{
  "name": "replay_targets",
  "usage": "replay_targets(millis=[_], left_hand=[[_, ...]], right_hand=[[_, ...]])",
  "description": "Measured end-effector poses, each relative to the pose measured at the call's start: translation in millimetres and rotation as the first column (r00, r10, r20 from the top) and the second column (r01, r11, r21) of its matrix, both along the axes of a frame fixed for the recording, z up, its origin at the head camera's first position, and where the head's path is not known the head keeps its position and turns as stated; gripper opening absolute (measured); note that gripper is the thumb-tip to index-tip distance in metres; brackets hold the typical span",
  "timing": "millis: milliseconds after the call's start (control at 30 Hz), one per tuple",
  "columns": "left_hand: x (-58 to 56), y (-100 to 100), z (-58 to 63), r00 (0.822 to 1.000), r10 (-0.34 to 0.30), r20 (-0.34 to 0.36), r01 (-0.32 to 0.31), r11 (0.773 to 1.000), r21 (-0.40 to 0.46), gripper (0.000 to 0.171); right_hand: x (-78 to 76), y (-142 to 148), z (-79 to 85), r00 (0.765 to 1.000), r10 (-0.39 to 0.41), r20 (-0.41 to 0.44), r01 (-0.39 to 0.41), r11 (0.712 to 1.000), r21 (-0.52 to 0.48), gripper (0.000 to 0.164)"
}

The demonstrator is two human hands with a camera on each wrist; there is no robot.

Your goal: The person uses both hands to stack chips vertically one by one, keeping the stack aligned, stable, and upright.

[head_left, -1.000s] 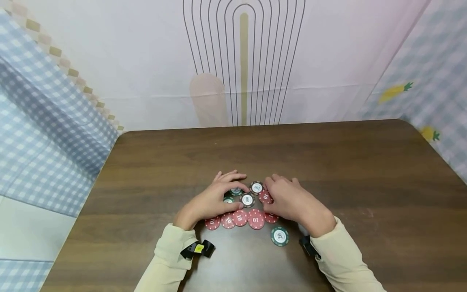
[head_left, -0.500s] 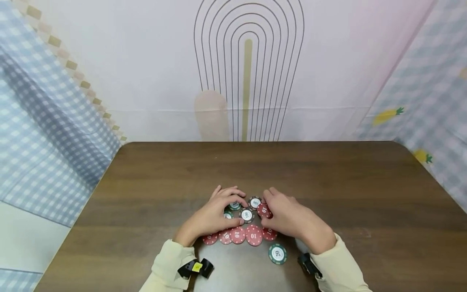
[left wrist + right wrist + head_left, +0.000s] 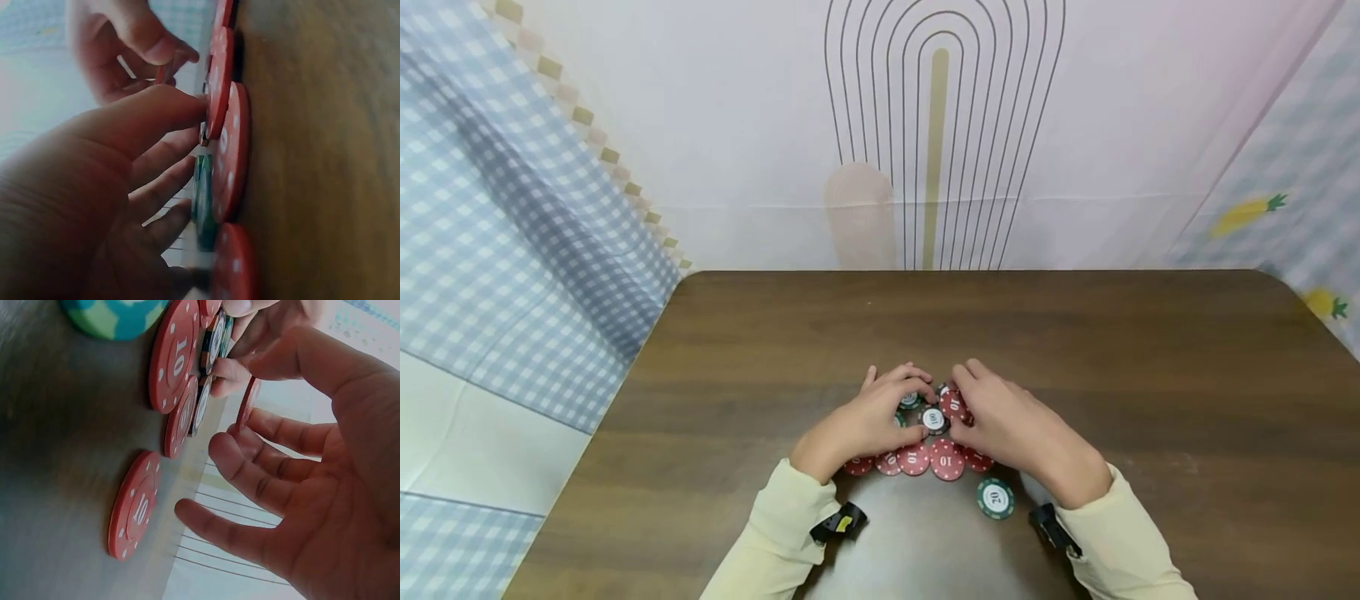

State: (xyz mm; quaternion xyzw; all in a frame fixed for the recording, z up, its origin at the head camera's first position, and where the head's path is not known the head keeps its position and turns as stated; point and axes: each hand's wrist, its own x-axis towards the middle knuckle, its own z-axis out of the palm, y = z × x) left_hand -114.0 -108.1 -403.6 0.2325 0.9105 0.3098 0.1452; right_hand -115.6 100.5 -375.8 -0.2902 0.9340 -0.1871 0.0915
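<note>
My right hand [image 3: 1015,421] pinches a red "10" poker chip [image 3: 953,402] between thumb and fingers. In the right wrist view this chip [image 3: 249,403] is raised on edge, with the ring and little fingers spread out. It overlaps a far black chip in the head view. My left hand [image 3: 880,414] lies around the chips opposite, its thumb and index fingertips right at the rim of a black "100" chip [image 3: 933,419]. Green chips [image 3: 910,400] show beneath that hand, partly covered. On the near side runs a row of red chips [image 3: 947,460], its left end partly hidden.
A green "20" chip [image 3: 996,498] lies apart, nearer to me. Another red chip [image 3: 134,506] lies on the table below the right hand. The wooden table [image 3: 1075,333] ends at a white patterned cloth [image 3: 760,125] behind, with checked cloth [image 3: 550,250] at the left.
The head view has shifted. My right hand has moved slightly left with the red chip, which now overlaps the far black chip. My left hand stays by the near black chip.
</note>
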Motion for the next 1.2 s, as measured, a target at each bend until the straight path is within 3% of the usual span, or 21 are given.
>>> replay_targets(millis=[200, 300, 733, 1200], left_hand=[[-2.0, 10, 21.5, 0.999, 0.035, 0.004, -0.034, 0.992, -0.123, 0.045], [-0.5, 15, 26.4, 0.999, 0.047, 0.005, -0.045, 0.984, -0.174, 0.05], [10.2, 10, 18.4, 0.999, 0.053, 0.008, -0.051, 0.98, -0.193, 0.053], [10.3, 7, 17.9, 0.999, 0.03, 0.013, -0.028, 0.988, -0.149, 0.057]], right_hand=[[-3.0, -2, 7.9, 0.999, 0.002, -0.051, -0.002, 1.0, -0.003, 0.034], [-2.0, -4, 8.2, 0.998, 0.009, -0.055, -0.009, 1.0, 0.002, 0.033], [8.2, -16, -4.6, 0.994, 0.058, -0.095, -0.055, 0.998, 0.037, 0.04], [11.6, -20, -11.7, 0.98, 0.093, -0.178, -0.076, 0.992, 0.099, 0.036]])
